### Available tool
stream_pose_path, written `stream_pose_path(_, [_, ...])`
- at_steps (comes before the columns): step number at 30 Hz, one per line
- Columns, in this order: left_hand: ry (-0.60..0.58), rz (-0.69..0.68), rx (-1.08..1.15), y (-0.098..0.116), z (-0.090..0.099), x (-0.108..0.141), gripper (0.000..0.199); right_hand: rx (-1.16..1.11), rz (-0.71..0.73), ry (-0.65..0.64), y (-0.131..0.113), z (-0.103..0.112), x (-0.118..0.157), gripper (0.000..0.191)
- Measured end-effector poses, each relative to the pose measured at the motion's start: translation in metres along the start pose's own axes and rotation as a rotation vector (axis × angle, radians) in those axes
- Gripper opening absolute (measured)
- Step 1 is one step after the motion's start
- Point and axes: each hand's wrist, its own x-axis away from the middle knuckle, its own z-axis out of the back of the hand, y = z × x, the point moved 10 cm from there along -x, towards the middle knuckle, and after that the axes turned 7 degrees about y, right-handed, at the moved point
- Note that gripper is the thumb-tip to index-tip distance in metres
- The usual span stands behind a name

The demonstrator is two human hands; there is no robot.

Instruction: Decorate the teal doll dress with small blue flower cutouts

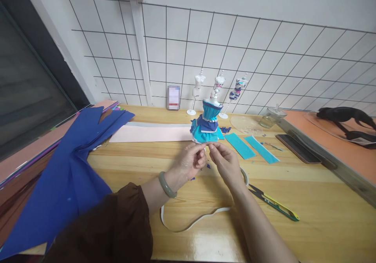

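Observation:
A small dress form wears a doll-size dress (208, 124) in turquoise and dark blue crepe paper, with a tight bodice and a flared, ruffled skirt. At the skirt's lower edge, the fingertips of my left hand (189, 161) and my right hand (225, 163) nearly meet. Both are closed in a pinch, thumb against forefinger. What lies between the fingertips is too small to make out. A whitish line shows along the hem. Below my wrists, a narrow white strip (190, 228) curls on the wooden table (320, 208). A tape roll (244, 176) is partly hidden behind my right wrist.
Scissors (276, 204) lie right of my forearm. Two turquoise strips (240, 146) and a dark phone (298, 148) are farther right. Blue paper (67, 176) covers the left side; a pale pink strip (152, 133) lies behind. Three small dress forms (199, 83) and an upright phone (173, 97) stand near the wall.

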Motion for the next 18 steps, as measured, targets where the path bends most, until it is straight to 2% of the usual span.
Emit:
stream_pose_path(11, [-0.003, 0.082, 0.089, -0.009, 0.006, -0.004, 0.020, 0.136, 0.078, 0.017, -0.017, 0.000, 0.010, 0.031])
stream_pose_path(18, [-0.031, 0.084, 0.103, -0.010, 0.003, -0.003, 0.020, 0.093, 0.033, 0.006, -0.007, -0.002, 0.004, 0.032])
